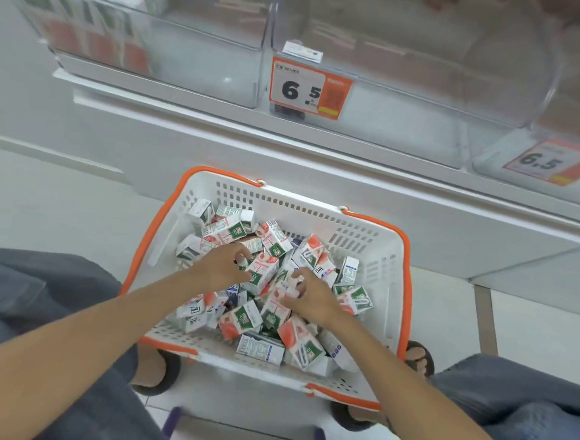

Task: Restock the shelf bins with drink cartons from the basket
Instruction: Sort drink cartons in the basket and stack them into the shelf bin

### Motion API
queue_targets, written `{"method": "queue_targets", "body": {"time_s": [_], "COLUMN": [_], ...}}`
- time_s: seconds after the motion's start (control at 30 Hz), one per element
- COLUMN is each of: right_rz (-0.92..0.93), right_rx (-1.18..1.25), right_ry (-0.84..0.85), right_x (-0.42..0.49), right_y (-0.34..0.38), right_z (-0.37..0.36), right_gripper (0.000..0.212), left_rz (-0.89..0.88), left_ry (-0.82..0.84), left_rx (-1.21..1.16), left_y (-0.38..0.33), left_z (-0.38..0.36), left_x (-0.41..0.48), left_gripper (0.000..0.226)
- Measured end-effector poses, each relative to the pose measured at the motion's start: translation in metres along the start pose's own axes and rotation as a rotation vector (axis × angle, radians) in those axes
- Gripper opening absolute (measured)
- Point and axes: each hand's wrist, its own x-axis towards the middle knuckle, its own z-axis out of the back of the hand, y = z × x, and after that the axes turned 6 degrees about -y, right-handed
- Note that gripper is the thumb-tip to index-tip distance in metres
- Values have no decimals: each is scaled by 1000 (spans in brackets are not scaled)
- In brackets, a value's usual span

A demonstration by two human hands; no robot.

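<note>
below, left hand (225, 267) clasps a carton (261, 273); right hand (310, 295) grip unclear.

basket (365, 245): white perforated plastic, orange rim | drink cartons (264, 276): printed coated paper, slight sheen | shelf bins (412, 73): clear glossy plastic | shelf (219, 136): smooth white, matt | floor (59, 203): pale smooth tile

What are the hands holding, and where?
Left hand fingers grip a carton by its top end. Right hand pinches another carton's top.
</note>
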Motion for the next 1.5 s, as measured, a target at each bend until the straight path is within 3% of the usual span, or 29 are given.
{"method": "queue_targets", "body": {"time_s": [0.13, 0.2, 0.27, 0.37, 0.5, 0.67, 0.83, 1.0, 1.1, 1.23, 1.37, 1.5], "right_rz": [-18, -51, -43, -130, -230, -160, -126, -111, -23, 139, 287, 392], "right_rx": [341, 610, 705, 518, 78, 116, 71, 113, 159, 344, 428, 326], "right_ry": [-173, -137, -72, -81, 33, -7, 84, -57, -54, -9, 30, -90], "right_x": [9, 13, 17, 20, 20, 29, 35, 25, 21, 12, -2, -7], "right_y": [35, 50, 52, 35, 0, -5, 6, 11, 36, 92, 135, 162], "right_z": [33, 41, 43, 35, -2, -14, -10, -19, 19, 87, 110, 109], "right_gripper": [29, 30, 29, 36, 64, 46, 76, 44, 48, 41, 34, 44], "left_rz": [114, 198, 239, 247, 192, 190, 207, 197, 196, 192, 104, -78], "left_ry": [69, 108, 8, -149, -184, -136, -52, 12, -6, -23, 106, 87], "left_rx": [-353, -672, -827, -752, -631, -681, -826, -844, -830, -889, -864, -774], "left_y": [-18, -26, -26, -18, -4, 6, -2, -7, -12, -25, -47, -67], "left_z": [1, 3, 8, 21, 24, 25, 32, 34, 40, 53, 67, 78], "left_x": [-3, -3, 0, 2, -2, -2, -1, -4, -7, -10, -16, -24], "left_gripper": [68, 74, 67, 55, 44, 44, 33, 27, 26, 36, 88, 90]}}
